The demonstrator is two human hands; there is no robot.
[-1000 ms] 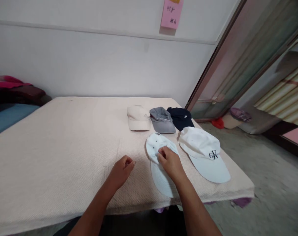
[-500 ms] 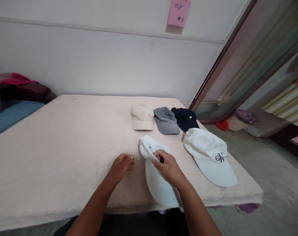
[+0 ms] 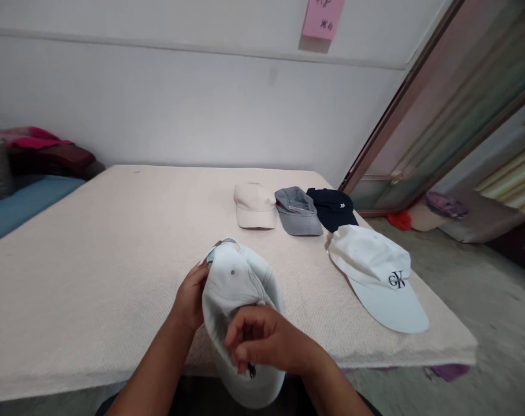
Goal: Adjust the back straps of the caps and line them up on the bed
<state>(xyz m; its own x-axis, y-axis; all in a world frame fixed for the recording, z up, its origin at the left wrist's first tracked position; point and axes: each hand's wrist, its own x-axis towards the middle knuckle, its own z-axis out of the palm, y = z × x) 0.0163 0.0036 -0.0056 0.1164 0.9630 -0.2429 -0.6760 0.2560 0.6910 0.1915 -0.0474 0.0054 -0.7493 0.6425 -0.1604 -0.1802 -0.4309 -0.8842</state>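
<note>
A pale baseball cap [image 3: 238, 271] is held up at the table's front edge, tilted, with its brim toward me and a small dark mark at its front. My left hand [image 3: 190, 294] grips the cap's left side near the back strap; most of those fingertips are hidden behind it. Over the front of the crown is my right hand [image 3: 266, 338], its fingers loosely curled and the thumb apart from them, with no fabric visible between. Whether it touches the crown is unclear.
A larger white cap [image 3: 370, 260] with black letters lies to the right. Behind stand a beige cap [image 3: 254, 208], a grey cap [image 3: 298, 211] and a navy cap [image 3: 331, 209] in a row on the cloth-covered table [image 3: 115, 260]. A white wall [image 3: 179, 110] borders the back.
My left hand has gone from open beside the pale cap to gripping its side. My right hand has let go and moved to the crown's front. The cap is now lifted and turned.
</note>
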